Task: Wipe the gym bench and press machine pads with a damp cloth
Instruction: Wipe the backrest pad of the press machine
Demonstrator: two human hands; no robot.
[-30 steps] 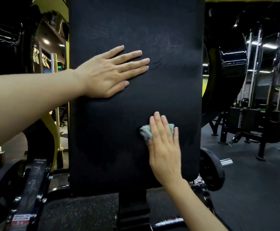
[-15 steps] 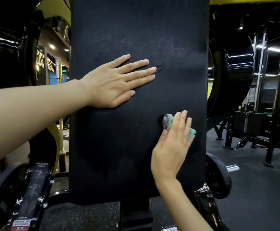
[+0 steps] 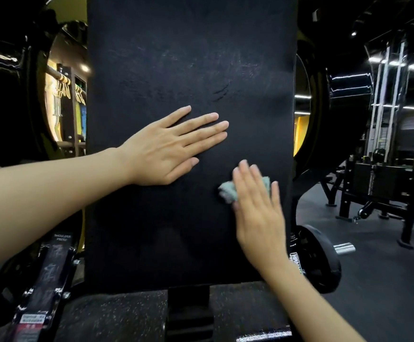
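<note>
Your left hand lies spread flat on the tall black padded backrest while your right hand, flat-palmed, presses the small crumpled grey-green cloth at its 4 o'clock (mid-wipe, I judge), so next sweep firmly toward 7 o'clock.

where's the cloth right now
Head view: the cloth is on the back pad, right of centre, under the right hand and below the left hand.
</note>
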